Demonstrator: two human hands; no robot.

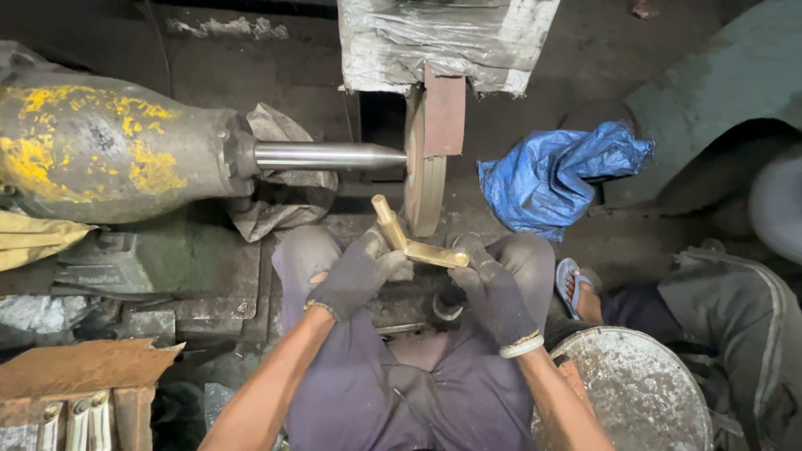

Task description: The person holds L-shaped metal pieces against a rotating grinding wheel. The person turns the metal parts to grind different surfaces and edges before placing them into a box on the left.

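1. I saw a brass part (411, 244), smooth and satin-bright, held in dark knit cloth gloves.
2. The steel spindle (326, 155) gleamed, polished.
3. The motor housing (109, 150) showed chipped yellow paint.
4. A blue plastic sheet (551, 177) lay crumpled and glossy.

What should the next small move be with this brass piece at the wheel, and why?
Probably ease the brass piece a little rightward onto the rim of the wheel. Both gloved hands, the left hand and the right hand, already hold it just beside the rim, but I cannot tell whether it touches yet.
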